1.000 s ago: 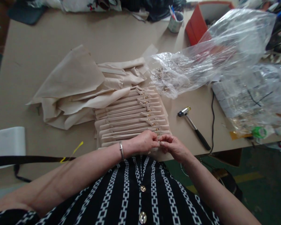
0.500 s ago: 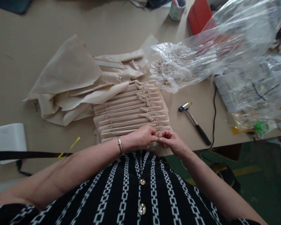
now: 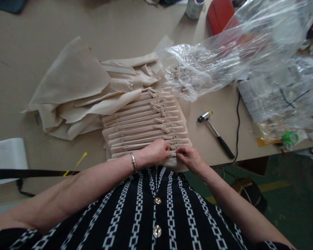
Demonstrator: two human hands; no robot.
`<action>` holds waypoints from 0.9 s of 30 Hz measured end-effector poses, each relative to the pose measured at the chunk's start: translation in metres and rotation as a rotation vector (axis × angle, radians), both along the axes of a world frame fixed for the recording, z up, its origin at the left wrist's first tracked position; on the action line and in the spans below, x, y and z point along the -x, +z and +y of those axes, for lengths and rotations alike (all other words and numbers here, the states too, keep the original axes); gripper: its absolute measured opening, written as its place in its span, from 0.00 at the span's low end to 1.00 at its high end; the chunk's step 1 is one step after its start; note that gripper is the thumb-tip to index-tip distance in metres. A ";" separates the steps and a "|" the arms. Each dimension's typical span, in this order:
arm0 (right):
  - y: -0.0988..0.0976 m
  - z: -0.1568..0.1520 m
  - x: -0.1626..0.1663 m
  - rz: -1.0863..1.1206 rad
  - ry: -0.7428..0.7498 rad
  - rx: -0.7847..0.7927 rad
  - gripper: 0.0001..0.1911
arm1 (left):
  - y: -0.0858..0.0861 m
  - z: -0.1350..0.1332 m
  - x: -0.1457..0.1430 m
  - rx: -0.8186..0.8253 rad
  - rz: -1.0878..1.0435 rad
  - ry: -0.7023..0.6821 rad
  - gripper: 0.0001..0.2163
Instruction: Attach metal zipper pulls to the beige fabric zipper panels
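Note:
A row of overlapping beige fabric pieces with zippers (image 3: 146,126) lies at the table edge in front of me. Small gold-coloured sliders and narrow fabric pulls show along its right side. On the nearest piece, my left hand (image 3: 158,151) is closed, fingers bent down at the zipper. Just to its right, my right hand (image 3: 190,157) pinches the end of the same piece. A short pale strip (image 3: 173,153) shows between the two sets of fingertips. The fingers hide exactly what each hand grips.
Loose beige cloth (image 3: 75,86) lies behind and left of the pieces. Right of them are a small hammer (image 3: 216,133), a black cable (image 3: 238,125) and clear plastic bags (image 3: 198,66). A white box (image 3: 10,156) sits far left. A red object (image 3: 220,15) and a cup (image 3: 194,8) stand at the back.
My hands have parted slightly, and the pale strip now shows between them. The whole view has shifted a little; the row and hammer lie as before.

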State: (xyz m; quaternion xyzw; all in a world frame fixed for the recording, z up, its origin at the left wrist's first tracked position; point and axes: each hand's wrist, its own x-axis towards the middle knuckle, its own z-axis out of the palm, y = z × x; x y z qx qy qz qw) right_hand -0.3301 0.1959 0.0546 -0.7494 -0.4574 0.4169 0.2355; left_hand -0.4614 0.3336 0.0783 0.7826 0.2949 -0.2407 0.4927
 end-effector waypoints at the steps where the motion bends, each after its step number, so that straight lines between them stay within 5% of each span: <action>1: -0.001 0.000 0.001 -0.018 0.016 0.009 0.06 | -0.001 0.000 0.001 -0.006 -0.005 0.000 0.07; 15: -0.007 0.004 0.010 -0.148 0.107 0.066 0.05 | -0.013 -0.009 0.016 -0.150 -0.058 0.083 0.06; 21: -0.010 0.002 0.012 -0.160 0.108 0.017 0.06 | 0.000 0.007 0.019 0.006 -0.039 0.219 0.07; 24: -0.018 -0.001 0.013 -0.168 0.114 -0.054 0.07 | 0.006 0.029 0.014 0.209 -0.015 0.453 0.11; 27: -0.030 -0.001 0.013 -0.117 0.059 -0.085 0.07 | 0.013 0.059 0.004 0.546 -0.125 0.913 0.14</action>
